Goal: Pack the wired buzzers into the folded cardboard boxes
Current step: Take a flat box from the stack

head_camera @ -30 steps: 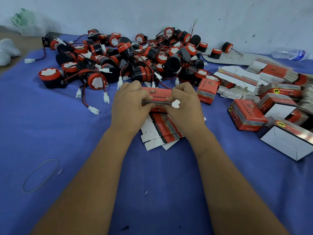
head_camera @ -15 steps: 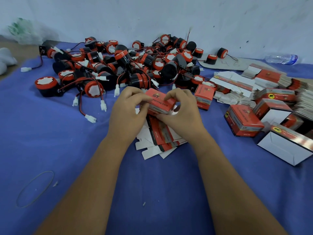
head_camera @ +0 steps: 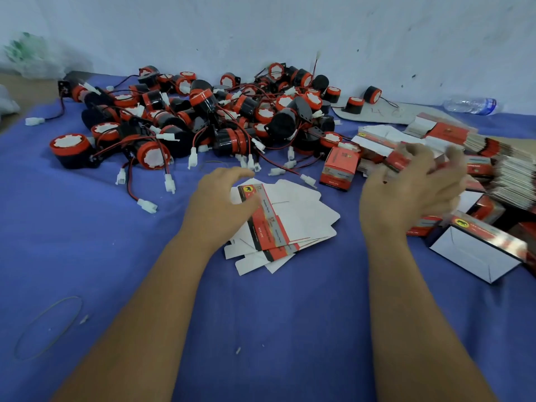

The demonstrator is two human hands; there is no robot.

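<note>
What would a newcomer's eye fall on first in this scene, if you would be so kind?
First the big heap of red-and-black wired buzzers, tangled at the back of the blue cloth against the wall. Then the flat box blanks fanned out in the middle, with the left hand resting on them. To the right, the blurred right hand reaches among the folded red boxes.

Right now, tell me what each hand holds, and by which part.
Right hand grips a blurred red box; exact hold cannot be told. Left hand holds nothing, resting on the flat cartons.
</note>
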